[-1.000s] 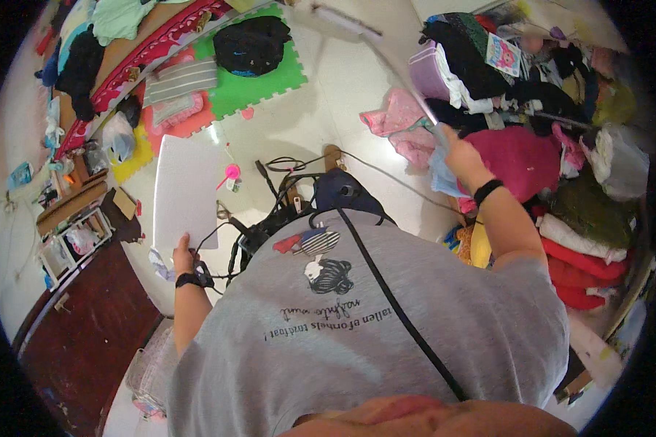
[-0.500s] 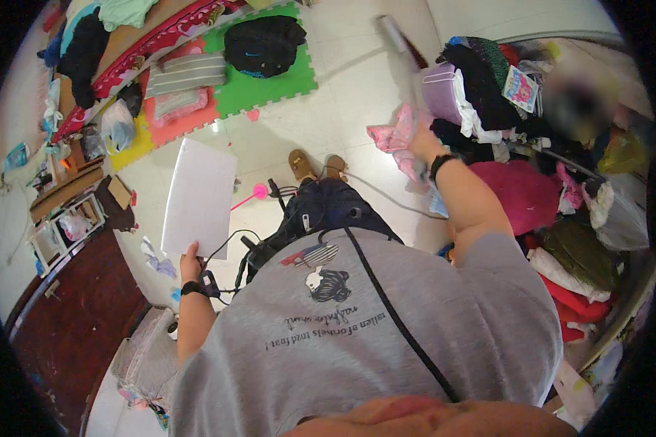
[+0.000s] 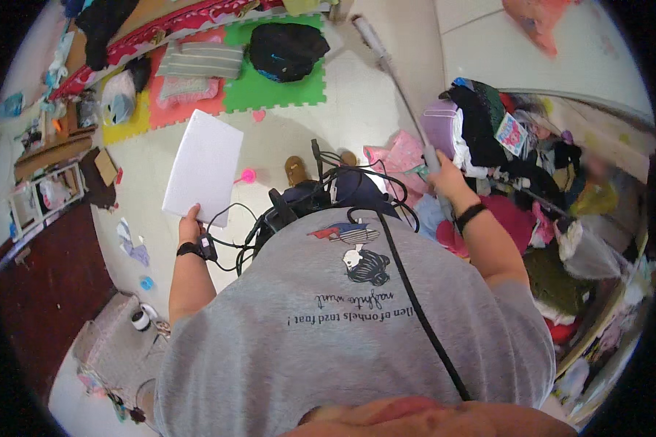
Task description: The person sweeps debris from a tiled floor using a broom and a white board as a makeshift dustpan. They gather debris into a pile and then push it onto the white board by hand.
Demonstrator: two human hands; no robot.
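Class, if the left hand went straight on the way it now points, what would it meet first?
Past the white board it holds, the left hand would probably meet the pale pink cushion on the red mat first, though depth is unclear and it might pass above.

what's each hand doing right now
Left hand: closed on the white board.
Right hand: closed around the long pole.
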